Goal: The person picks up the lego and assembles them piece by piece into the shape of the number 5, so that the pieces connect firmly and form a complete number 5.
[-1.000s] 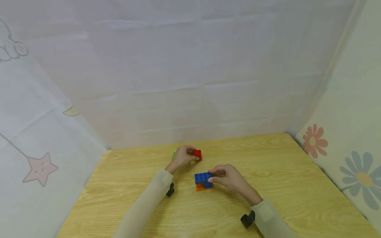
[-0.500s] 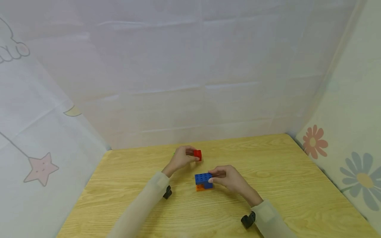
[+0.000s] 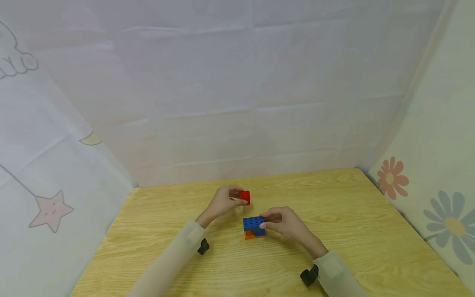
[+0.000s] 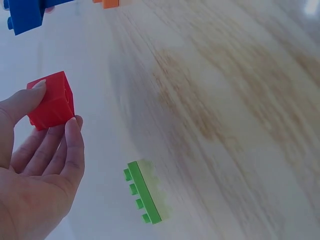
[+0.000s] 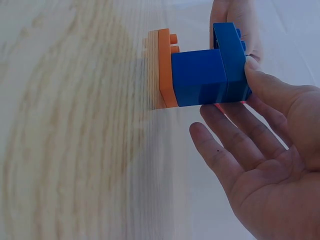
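Observation:
My left hand [image 3: 221, 202] pinches a red toy building brick [image 3: 245, 197] between thumb and fingers; in the left wrist view the brick [image 4: 56, 104] is clear of the table. Nearer to me, my right hand [image 3: 287, 222] holds the right end of a small stack, thumb in front and fingers behind. A long blue brick [image 3: 252, 222] forms its top, a smaller blue brick [image 5: 199, 77] sits beneath, and an orange plate [image 5: 167, 67] is the base on the table. Under the long brick's left part is a gap.
A thin green brick [image 4: 144, 194] with a row of studs lies on the table near my left hand; the head view does not show it. Pale cloth walls [image 3: 208, 82] enclose the wooden table [image 3: 156, 231] at the back and both sides.
My left hand has drawn the red brick slightly toward me. The green brick, partly seen earlier in the head view, is now hidden there. My right hand and the stack stay in place.

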Action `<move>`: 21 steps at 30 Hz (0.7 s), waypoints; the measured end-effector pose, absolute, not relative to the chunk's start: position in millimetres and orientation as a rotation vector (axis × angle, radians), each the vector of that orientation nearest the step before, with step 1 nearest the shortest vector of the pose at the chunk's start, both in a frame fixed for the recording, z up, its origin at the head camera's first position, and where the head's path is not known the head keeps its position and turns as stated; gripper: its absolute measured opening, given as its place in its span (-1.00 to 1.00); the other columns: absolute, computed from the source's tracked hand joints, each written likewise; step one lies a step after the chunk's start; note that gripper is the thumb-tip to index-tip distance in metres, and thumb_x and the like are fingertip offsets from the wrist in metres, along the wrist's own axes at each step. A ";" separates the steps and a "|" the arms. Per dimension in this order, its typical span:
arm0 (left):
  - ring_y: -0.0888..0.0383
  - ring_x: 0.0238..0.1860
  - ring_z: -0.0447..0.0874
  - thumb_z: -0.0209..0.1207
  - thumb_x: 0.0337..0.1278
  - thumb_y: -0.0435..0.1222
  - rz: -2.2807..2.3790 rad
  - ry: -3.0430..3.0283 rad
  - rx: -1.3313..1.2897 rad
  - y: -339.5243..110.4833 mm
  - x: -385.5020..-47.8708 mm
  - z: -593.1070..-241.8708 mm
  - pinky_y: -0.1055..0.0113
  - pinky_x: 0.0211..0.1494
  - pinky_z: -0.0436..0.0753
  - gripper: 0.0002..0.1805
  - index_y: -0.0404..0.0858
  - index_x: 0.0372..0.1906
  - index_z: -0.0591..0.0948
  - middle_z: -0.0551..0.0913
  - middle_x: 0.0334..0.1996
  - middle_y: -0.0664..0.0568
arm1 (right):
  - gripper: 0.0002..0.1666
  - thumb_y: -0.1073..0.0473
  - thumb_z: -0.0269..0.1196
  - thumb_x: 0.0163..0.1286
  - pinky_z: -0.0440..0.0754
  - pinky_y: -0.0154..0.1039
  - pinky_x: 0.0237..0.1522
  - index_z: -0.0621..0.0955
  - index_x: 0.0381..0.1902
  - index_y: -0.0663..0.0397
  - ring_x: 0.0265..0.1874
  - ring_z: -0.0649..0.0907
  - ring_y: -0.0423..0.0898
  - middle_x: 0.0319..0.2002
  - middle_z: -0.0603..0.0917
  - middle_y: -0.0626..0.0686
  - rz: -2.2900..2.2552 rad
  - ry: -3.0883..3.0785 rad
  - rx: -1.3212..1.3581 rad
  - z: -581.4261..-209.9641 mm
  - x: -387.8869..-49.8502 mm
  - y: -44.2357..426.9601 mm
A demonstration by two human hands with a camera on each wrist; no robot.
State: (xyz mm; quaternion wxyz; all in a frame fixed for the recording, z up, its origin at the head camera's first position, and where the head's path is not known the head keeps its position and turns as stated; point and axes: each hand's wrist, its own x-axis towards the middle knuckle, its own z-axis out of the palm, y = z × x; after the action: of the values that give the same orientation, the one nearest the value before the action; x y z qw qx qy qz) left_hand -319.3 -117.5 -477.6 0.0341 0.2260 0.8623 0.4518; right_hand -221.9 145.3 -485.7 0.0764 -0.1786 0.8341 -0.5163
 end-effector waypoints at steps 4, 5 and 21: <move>0.00 0.01 0.83 0.47 0.25 -0.17 1.388 2.649 0.711 -120.2 -313.7 -476.7 0.14 0.03 0.82 -0.54 -0.15 0.21 0.70 0.83 0.01 -0.04 | -0.56 -0.02 0.44 0.41 0.80 -0.15 0.07 0.75 0.18 0.00 0.08 0.79 0.04 0.14 0.78 0.10 -1.549 2.493 -0.537 -487.6 -222.3 145.9; -0.01 0.01 0.83 0.48 0.24 -0.16 1.393 2.643 0.712 -120.5 -312.3 -475.9 0.14 0.02 0.83 -0.53 -0.15 0.22 0.70 0.83 0.01 -0.04 | -0.56 -0.02 0.44 0.41 0.80 -0.15 0.08 0.75 0.18 0.00 0.09 0.79 0.04 0.14 0.78 0.11 -1.551 2.491 -0.538 -487.6 -222.2 146.1; 0.00 0.03 0.82 0.52 0.16 -0.12 1.627 2.469 0.593 -126.2 -293.0 -469.4 0.13 0.08 0.82 -0.42 -0.15 0.29 0.69 0.82 0.08 -0.10 | -0.54 -0.02 0.43 0.42 0.79 -0.11 0.12 0.74 0.19 0.01 0.12 0.78 0.06 0.16 0.77 0.11 -1.542 2.493 -0.542 -485.2 -221.4 147.7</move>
State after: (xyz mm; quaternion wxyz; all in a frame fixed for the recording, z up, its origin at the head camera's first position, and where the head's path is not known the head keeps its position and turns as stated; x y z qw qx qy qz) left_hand -293.0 -126.2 -469.4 0.0626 0.1964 0.8171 0.5385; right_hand -221.4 147.7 -485.2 0.0801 -0.1811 0.8337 -0.5155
